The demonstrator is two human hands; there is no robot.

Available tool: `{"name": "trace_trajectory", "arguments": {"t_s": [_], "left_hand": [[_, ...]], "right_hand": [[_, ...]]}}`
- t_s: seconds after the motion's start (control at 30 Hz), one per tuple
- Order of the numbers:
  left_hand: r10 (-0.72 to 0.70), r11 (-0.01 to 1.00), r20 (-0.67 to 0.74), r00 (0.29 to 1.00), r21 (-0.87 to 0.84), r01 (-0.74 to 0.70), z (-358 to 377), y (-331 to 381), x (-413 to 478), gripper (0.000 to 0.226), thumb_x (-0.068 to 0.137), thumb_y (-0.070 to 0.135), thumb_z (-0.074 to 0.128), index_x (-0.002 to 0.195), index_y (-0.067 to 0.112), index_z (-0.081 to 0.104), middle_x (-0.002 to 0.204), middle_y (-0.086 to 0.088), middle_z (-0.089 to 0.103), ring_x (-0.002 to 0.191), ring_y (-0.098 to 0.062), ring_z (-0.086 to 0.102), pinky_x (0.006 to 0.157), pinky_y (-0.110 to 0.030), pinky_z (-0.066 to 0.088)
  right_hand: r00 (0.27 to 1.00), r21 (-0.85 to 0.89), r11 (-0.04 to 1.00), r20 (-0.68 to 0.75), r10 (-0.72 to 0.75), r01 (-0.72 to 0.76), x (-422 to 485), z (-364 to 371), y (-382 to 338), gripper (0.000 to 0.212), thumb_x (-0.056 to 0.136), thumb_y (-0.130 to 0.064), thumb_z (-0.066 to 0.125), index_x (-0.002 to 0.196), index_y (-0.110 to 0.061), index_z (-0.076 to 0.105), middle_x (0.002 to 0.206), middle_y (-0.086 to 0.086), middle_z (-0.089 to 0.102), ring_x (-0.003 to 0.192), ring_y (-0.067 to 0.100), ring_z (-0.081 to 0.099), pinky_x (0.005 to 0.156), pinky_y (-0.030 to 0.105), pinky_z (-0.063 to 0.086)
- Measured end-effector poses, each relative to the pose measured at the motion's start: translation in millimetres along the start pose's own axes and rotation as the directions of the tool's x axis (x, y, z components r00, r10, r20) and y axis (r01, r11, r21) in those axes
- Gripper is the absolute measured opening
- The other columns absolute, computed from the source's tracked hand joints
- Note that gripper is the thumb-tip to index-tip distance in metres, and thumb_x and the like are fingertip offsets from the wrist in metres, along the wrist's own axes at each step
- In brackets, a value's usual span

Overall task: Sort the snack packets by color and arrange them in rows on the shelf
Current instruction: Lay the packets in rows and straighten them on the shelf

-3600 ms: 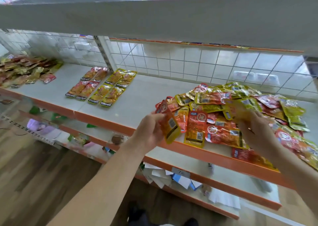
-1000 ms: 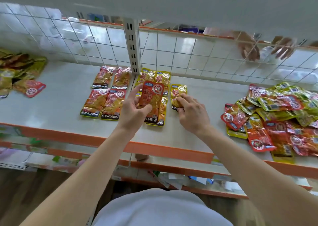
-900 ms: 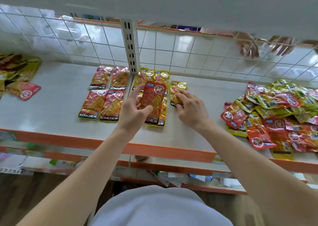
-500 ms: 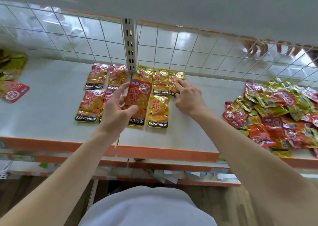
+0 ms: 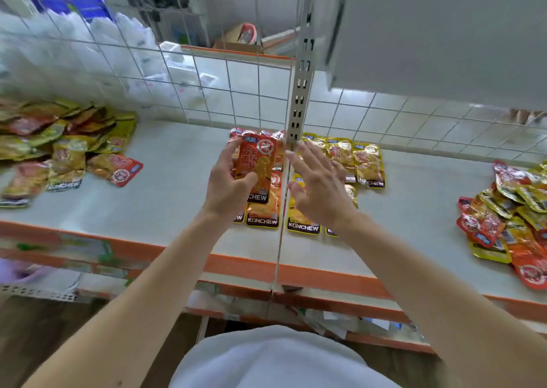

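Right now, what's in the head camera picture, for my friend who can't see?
The left hand holds a red snack packet above neat rows of red packets and yellow packets on the shelf; the right hand is open beside it. Mixed piles lie either side.

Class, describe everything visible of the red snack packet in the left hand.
The red snack packet is a flat, glossy, foil-like pouch with a round white emblem near its top, yellow characters and a dark bottom band reading CHEW. Held upright, facing the camera, it is gripped by the left hand above the arranged red packets on the shelf.
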State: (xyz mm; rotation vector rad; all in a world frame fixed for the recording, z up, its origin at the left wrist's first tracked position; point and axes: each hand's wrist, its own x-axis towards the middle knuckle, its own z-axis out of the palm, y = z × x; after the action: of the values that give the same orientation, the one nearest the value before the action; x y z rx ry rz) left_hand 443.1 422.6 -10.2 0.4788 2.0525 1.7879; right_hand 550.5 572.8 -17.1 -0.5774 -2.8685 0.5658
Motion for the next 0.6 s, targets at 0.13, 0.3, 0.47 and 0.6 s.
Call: {"name": "trace_trajectory", "arguments": {"t_s": [0.13,0.3,0.47,0.6], "left_hand": [[0.0,0.996,-0.062,0.998,0.094,0.006,-42,-9,26,0.067,0.086,-0.005,0.059,0.143,0.028,0.046,0.104,-0.007,0.066,0.083,-0.015,0.069,0.081,-0.043,0.061],[0.015,0.954,-0.119,0.993,0.298,0.022,-77,-27,61,0.068,0.085,0.004,0.063,0.147,0.023,0.043,0.108,-0.004,0.066,0.094,-0.021,0.067,0.089,-0.045,0.058],[0.119,0.772,-0.064,0.991,0.634,-0.051,-89,-40,84,0.057,0.089,0.014,0.066,0.144,0.018,0.05,0.132,-0.016,0.052,0.121,-0.034,0.049,0.104,-0.038,0.041],[0.149,0.535,0.09,0.985,0.83,-0.157,-98,-54,93,0.04,0.095,0.031,0.061,0.135,0.024,0.06,0.154,-0.006,0.037,0.134,-0.034,0.038,0.108,-0.048,0.04]], "right_hand": [[1.0,-0.007,1.0,0.027,0.011,-0.011,12,11,-24,0.06,0.098,-0.031,0.053,0.154,-0.035,0.03,0.167,-0.007,0.008,0.154,0.016,0.004,0.119,0.056,0.005],[0.993,-0.027,0.996,0.083,0.087,-0.085,26,21,-45,0.059,0.1,-0.037,0.05,0.154,-0.033,0.028,0.168,-0.004,0.006,0.154,0.017,0.002,0.118,0.056,0.003],[0.987,-0.061,0.994,0.126,0.1,-0.092,40,33,-67,0.063,0.095,-0.018,0.047,0.155,-0.029,0.029,0.168,-0.003,0.007,0.154,0.017,0.005,0.118,0.059,0.004],[0.98,-0.091,0.995,0.191,0.053,-0.036,48,48,-87,0.068,0.089,-0.007,0.044,0.152,-0.028,0.033,0.168,-0.002,0.003,0.154,0.015,0.002,0.12,0.054,0.003]]}}
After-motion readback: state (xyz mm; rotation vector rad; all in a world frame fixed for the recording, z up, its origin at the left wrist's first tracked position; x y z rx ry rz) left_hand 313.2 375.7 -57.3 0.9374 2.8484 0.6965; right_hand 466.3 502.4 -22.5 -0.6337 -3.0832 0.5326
